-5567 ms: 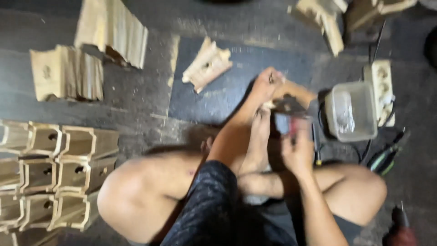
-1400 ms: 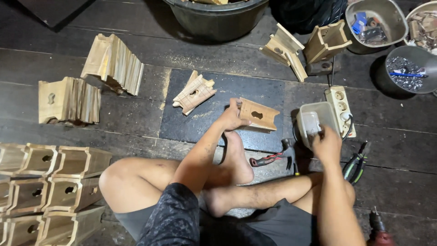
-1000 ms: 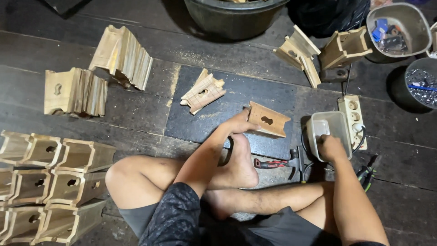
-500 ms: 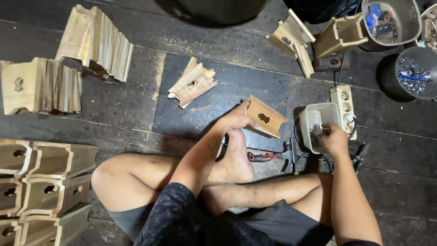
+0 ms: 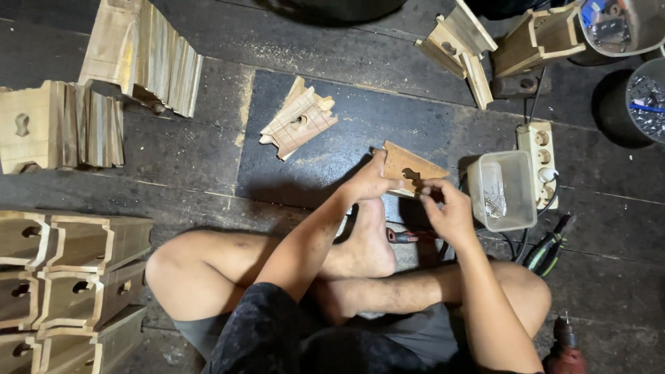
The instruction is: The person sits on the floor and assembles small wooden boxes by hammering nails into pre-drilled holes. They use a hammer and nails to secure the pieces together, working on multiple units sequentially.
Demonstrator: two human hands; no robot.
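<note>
Left hand (image 5: 370,183) gripping wooden piece (image 5: 409,172) — right hand (image 5: 447,208) touching it

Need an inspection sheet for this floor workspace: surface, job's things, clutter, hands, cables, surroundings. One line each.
Surface: dark plank floor with a dark mat, sawdust scattered.
Job's things: flat wooden piece with keyhole cutout, tilted up off the mat; clear plastic tub of small metal fasteners just to its right.
Clutter: loose cut pieces on the mat; red-handled tool by the foot; drill at the lower right.
Hands: left hand grips the piece's edge; right hand pinches at its keyhole side, contents too small to tell.
Cables: power strip with dark cords running beside the tub.
Surroundings: stacked wooden boxes at left, plank bundles above, tubs of hardware at the upper right.
</note>
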